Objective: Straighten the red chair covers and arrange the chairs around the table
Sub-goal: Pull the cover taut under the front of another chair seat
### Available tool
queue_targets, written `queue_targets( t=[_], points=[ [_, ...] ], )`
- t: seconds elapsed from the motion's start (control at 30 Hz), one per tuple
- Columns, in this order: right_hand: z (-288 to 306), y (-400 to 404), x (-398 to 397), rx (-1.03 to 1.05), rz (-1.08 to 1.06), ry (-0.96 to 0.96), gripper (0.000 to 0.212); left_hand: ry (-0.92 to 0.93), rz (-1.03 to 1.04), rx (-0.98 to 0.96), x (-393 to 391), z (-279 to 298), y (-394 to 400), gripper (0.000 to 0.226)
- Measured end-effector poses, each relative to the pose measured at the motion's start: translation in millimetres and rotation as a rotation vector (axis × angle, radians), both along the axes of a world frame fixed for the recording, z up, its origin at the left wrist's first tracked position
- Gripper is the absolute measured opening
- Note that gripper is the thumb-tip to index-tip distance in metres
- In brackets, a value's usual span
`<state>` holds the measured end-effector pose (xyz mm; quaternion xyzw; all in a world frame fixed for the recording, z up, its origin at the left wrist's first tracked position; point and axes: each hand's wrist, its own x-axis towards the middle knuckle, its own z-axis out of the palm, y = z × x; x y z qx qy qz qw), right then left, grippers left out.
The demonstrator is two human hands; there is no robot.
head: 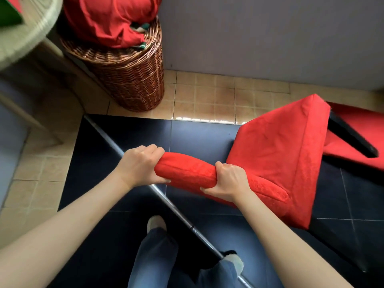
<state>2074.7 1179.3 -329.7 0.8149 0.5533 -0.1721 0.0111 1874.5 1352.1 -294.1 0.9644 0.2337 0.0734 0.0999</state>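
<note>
both bare hands, left hand [139, 163] and right hand [227, 181], are curling tight around the padded top of the red velvet-covered chair [276, 154] | chair is standing beside the glossy black table [128, 129] | risk: cover is bunching under the grip; legs could be scraping tiles or bumping the brown wicker basket [124, 80]

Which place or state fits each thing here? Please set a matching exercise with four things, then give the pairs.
Things:
1. left hand
2. right hand
3. wicker basket
4. red cloth bundle

Places or states:
A. stands on the tan tiles by the wall
B. grips the end of the chair's red backrest top
C. piled on top of the basket
D. grips the backrest top nearer the seat

Pairs: 1-B, 2-D, 3-A, 4-C
</note>
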Motion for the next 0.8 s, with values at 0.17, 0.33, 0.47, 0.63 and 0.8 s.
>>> queue_targets(
  t=[0.17, 0.33, 0.47, 0.63, 0.8],
  points=[
    [25.7, -18.0, 17.7, 0.043, -0.040, -0.034, 0.059, -0.344, 0.455, -0.491, 9.6, 18.5, -33.5, 0.113],
    [41.4, -36.3, 27.4, 0.045, -0.065, -0.061, 0.059, -0.366, 0.473, -0.577, 28.6, 40.8, -47.4, 0.087],
    [59.9, -46.6, 35.8, 0.042, -0.087, -0.055, 0.058, -0.353, 0.386, -0.595, 40.4, 64.3, -52.9, 0.079],
    [84.4, -64.7, 45.3, 0.021, -0.101, -0.050, 0.058, -0.308, 0.318, -0.583, 50.5, 91.6, -66.2, 0.073],
    [110.4, -93.2, 56.6, 0.029, -0.122, -0.049, 0.057, -0.299, 0.222, -0.579, 66.3, 114.9, -86.7, 0.072]
  ],
)
